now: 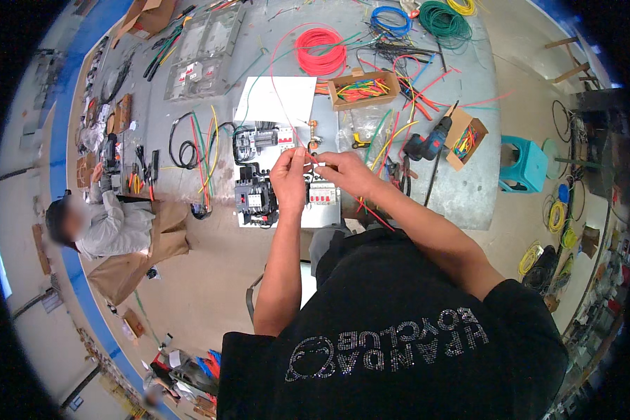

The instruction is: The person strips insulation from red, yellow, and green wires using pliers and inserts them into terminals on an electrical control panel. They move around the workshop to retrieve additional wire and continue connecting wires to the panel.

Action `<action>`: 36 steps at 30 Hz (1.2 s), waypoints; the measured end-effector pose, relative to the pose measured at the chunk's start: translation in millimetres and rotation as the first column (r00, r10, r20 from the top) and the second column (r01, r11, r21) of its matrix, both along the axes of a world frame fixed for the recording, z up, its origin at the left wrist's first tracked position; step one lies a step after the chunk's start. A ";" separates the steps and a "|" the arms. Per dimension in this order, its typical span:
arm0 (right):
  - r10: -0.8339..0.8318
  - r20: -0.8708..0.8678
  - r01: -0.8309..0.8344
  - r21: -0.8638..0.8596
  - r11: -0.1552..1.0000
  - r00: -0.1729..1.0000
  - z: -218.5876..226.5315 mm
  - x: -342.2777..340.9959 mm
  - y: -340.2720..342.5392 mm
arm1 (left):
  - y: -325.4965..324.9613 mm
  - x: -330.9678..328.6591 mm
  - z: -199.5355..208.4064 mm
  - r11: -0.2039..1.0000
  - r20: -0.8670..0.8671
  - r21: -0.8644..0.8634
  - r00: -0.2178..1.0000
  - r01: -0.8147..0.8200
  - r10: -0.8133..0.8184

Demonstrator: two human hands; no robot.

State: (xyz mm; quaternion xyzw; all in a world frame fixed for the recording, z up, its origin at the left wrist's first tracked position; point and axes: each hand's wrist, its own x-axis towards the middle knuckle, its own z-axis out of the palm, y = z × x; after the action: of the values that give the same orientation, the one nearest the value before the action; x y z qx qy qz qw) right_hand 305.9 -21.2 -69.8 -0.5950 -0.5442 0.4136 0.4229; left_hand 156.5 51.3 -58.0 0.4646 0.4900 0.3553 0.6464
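Observation:
Both my hands meet over a white mounting plate (267, 158) fitted with electrical parts. Between the fingertips of my left hand (289, 175) a thin red wire (276, 94) is pinched; it runs up toward the red coil. My right hand (346, 172) is closed by the same wire, its fingertips close to the left ones; fine detail there is too small to make out. Below the left hand sits a black contactor (254, 199). Under the right wrist is a row of breakers (322, 195) with red switches. Another breaker (285, 138) and a terminal block (256, 139) lie beyond.
A coil of red wire (320, 51) and a cardboard box of coloured cable ties or wires (363, 89) lie farther back. To the right are a cordless drill (428, 142) and a teal stool (523, 165). Another person (119, 224) works at the table's left side.

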 end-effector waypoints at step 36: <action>-0.511 -0.326 0.225 -0.624 0.749 0.796 -103.9 -71.6 -17.2 | 119.7 -70.5 -140.3 0.845 0.041 -0.434 0.944 0.312 -0.327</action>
State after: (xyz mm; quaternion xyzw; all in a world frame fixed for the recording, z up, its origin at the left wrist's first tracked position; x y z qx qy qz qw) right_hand 234.3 -38.4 -173.7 -0.6685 -0.1456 0.5911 0.4271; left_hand 85.9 171.0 -198.3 0.3898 0.4837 0.1165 0.7749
